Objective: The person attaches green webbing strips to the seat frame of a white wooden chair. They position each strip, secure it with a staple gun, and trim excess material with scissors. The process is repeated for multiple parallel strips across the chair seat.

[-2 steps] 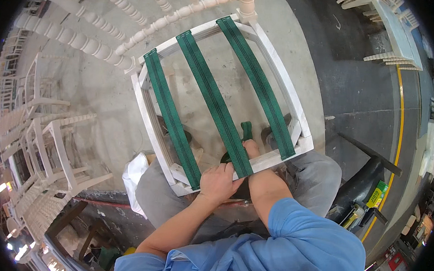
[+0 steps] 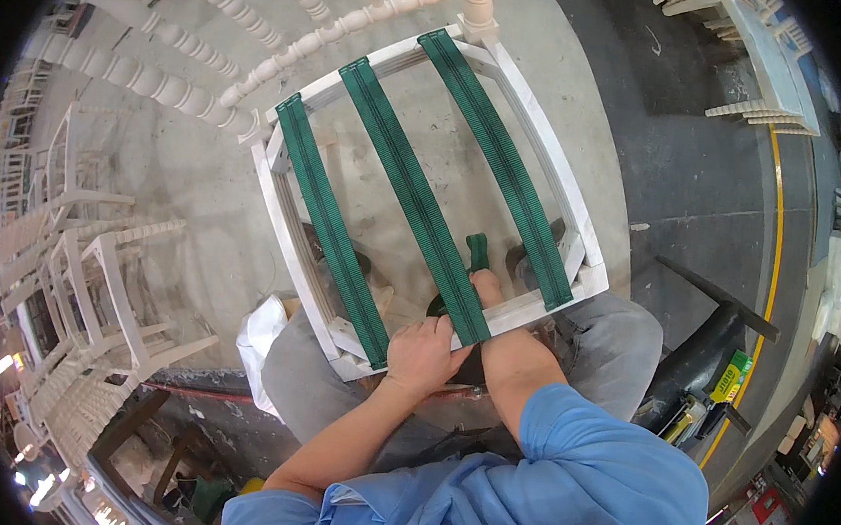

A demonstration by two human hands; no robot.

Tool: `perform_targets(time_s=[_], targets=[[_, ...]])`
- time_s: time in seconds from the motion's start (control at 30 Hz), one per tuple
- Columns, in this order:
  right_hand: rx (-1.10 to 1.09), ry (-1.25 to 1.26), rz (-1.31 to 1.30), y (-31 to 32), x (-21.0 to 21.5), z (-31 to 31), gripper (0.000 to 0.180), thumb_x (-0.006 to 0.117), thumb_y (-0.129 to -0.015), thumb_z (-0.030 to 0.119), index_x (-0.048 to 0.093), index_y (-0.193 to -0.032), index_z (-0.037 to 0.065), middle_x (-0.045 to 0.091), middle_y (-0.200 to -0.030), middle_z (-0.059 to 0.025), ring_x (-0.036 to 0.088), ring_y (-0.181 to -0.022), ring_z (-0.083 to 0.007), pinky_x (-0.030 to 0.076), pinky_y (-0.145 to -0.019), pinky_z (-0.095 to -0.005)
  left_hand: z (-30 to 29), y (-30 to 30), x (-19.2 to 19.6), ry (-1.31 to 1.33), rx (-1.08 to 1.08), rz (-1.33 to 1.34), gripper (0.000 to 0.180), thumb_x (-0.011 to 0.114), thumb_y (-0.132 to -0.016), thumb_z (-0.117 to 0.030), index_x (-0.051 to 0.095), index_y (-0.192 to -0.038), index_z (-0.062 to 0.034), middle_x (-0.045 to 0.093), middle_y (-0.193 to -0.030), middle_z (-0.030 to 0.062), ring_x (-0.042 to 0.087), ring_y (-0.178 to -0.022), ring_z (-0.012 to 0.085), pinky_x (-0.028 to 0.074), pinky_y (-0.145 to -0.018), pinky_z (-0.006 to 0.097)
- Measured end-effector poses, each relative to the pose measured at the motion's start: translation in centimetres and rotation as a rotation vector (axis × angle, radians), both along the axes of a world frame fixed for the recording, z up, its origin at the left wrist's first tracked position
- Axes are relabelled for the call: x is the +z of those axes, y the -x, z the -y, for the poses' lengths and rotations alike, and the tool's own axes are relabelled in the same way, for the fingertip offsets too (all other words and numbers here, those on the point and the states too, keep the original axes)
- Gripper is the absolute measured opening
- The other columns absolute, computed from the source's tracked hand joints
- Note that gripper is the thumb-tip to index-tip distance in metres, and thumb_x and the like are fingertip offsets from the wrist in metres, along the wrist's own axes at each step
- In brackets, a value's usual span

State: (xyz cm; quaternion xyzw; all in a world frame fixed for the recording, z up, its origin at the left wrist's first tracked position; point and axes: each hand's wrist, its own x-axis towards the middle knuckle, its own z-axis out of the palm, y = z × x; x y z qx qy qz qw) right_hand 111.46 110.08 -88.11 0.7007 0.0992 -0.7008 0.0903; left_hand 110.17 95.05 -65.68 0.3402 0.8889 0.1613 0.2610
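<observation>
A white wooden chair frame [image 2: 281,225] rests across my lap, with three green webbing straps [image 2: 410,180] running from its far rail to its near rail. My left hand [image 2: 424,356] is closed over the near rail, between the left and middle straps and against the middle strap's end. Below that rail passes my right forearm. Through the gap between the middle and right straps, my right hand [image 2: 485,287] shows in part, closed on a loose green webbing strap [image 2: 477,252] whose end sticks up. Its fingers are partly hidden.
Turned white spindles [image 2: 358,23] of the chair extend beyond the far rail. More white chairs [image 2: 116,273] stand at the left. To my right is a dark bench [image 2: 699,352] with a yellow-green package [image 2: 732,376] and small items. A pale table [image 2: 770,62] lies far right.
The far left corner of the chair frame has shifted very slightly. Both hands keep their places.
</observation>
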Motion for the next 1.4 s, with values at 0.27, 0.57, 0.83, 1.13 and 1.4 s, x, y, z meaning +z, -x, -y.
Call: perform_targets(time_s=[0.27, 0.57, 0.83, 1.13, 1.4], targets=[[0.143, -0.050, 0.108, -0.8, -3.3, 0.3, 0.025, 0.045, -0.096, 0.012, 0.048, -0.072, 0.004, 0.041, -0.054, -0.0121, 0.036, -0.039, -0.0284, 0.034, -0.038, -0.0464, -0.7, 0.5, 0.2, 0.129, 0.004, 0.093, 0.044, 0.078, -0.081, -0.041, 0.064, -0.104, -0.0058, 0.069, -0.087, 0.0131, 0.071, -0.080, 0.0330, 0.055, -0.075, 0.044], [0.613, -0.280, -0.198, 0.2, -5.6, -0.1, 0.027, 0.040, -0.102, 0.014, 0.049, -0.077, 0.005, 0.039, -0.052, -0.0073, 0.036, -0.039, -0.0262, 0.033, -0.038, -0.0452, 0.1, 7.1, -2.0, -0.288, 0.257, 0.930, 0.039, 0.061, -0.091, -0.016, 0.059, -0.125, 0.0032, 0.071, -0.110, 0.0267, 0.067, -0.105, 0.0462, 0.052, -0.094, 0.048], [0.473, -0.360, -0.653, 8.5, -1.5, 0.3, 0.036, 0.041, -0.111, 0.038, 0.052, -0.096, 0.008, 0.039, -0.060, 0.0000, 0.036, -0.045, -0.0163, 0.033, -0.043, -0.0362, -2.4, 5.6, -3.5, 0.047, 0.257, 0.843, 0.034, 0.063, -0.099, -0.033, 0.073, -0.113, -0.0041, 0.074, -0.106, 0.0213, 0.071, -0.102, 0.0344, 0.053, -0.087, 0.042], [0.359, -0.224, -0.943, 12.6, 4.6, 0.8, 0.040, 0.040, -0.112, 0.044, 0.057, -0.103, 0.008, 0.038, -0.063, 0.0068, 0.036, -0.049, -0.0070, 0.033, -0.045, -0.0246, -2.4, 6.0, -5.2, -0.024, 0.312, 1.098, 0.034, 0.063, -0.102, -0.030, 0.070, -0.120, -0.0018, 0.074, -0.113, 0.0153, 0.069, -0.105, 0.0255, 0.053, -0.091, 0.039], [0.273, 0.215, -1.023, 7.1, 3.2, 1.1, 0.035, 0.049, -0.110, 0.036, 0.064, -0.113, 0.005, 0.069, -0.087, -0.0031, 0.064, -0.064, -0.0105, 0.056, -0.058, -0.0234, -2.3, 6.8, -4.4, 0.029, 0.307, 1.149, 0.029, 0.060, -0.096, -0.014, 0.071, -0.120, 0.0001, 0.074, -0.115, 0.0177, 0.068, -0.108, 0.0275, 0.051, -0.095, 0.038]])
